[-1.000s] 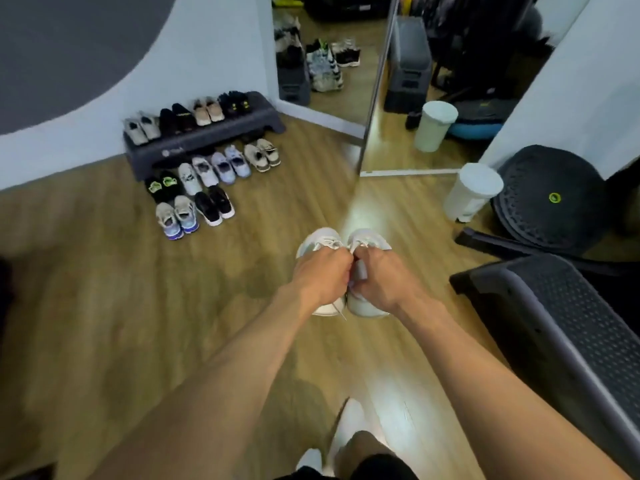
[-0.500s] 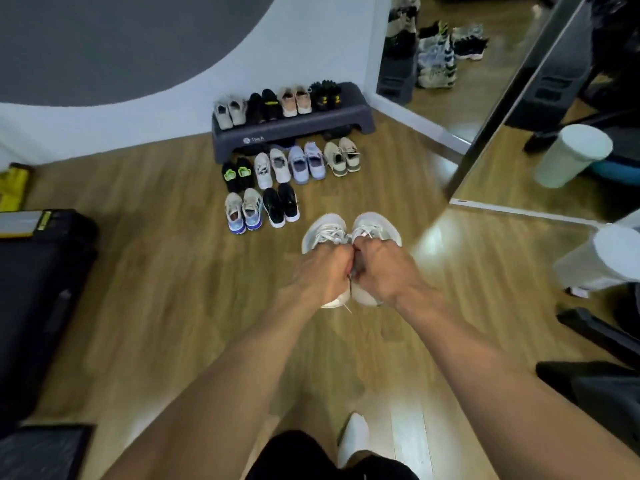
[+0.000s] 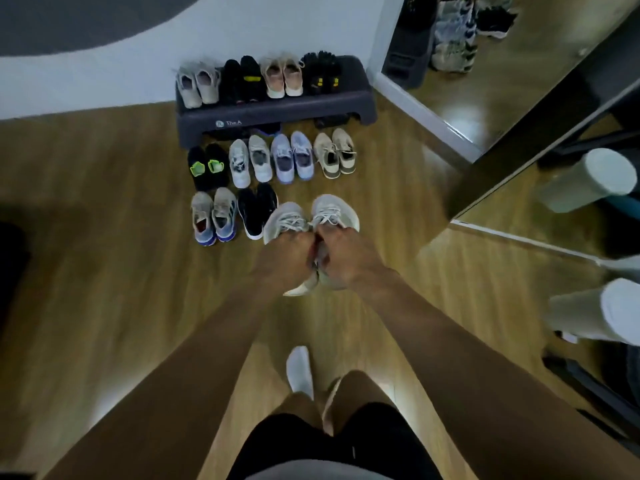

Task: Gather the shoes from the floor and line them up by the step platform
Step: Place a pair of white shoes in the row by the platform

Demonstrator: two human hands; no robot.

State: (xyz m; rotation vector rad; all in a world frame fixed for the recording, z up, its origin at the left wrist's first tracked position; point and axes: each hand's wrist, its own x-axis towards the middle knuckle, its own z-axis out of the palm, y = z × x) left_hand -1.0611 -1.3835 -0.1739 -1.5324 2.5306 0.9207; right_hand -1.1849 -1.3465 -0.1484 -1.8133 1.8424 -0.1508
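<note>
Wood floor (image 3: 104, 289), white wall (image 3: 259, 26) behind, mirror (image 3: 519, 98) running along the right. The platform (image 3: 277, 110) stands against the wall, its right end near the mirror's base. Four pairs sit on top and four more line its front edge. A second row holds two pairs only, the grey-blue pair (image 3: 214, 218) and the black pair (image 3: 258, 209). From the black pair to the mirror edge the floor lies open. Above that stretch, just beside the black pair, the left grip (image 3: 291, 252) is clenched on the left shoe (image 3: 285, 220) and the right grip (image 3: 341, 254) on the right shoe (image 3: 334, 211), toes forward, side by side. A bin (image 3: 606, 317) stands well to the right.
</note>
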